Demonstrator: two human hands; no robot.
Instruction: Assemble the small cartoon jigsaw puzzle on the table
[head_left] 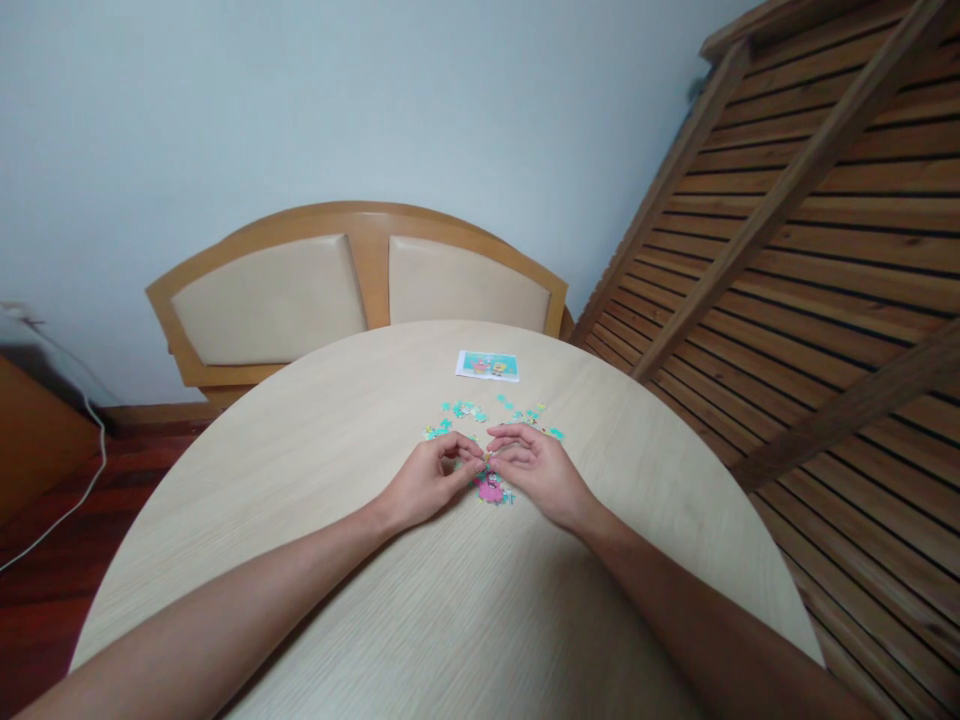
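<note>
My left hand (441, 474) and my right hand (538, 466) meet fingertip to fingertip above the round table. Thumb and fingers of both are pinched around a small jigsaw piece (487, 458), mostly covered by the fingertips. Just below them lies a joined patch of jigsaw puzzle (491, 488) with a pink cartoon figure and some teal and green at its edges. Beyond my hands, loose teal jigsaw pieces (469, 410) are scattered to the left, and more mixed-colour pieces (531, 416) to the right.
A printed picture sheet (488, 366) with pink and yellow cartoon figures lies farther back on the pale wooden table (337, 600). Behind the table stands a padded headboard (367, 270) against the wall. A slatted wooden frame (810, 250) leans at the right; a white cable (100, 450) hangs at the left.
</note>
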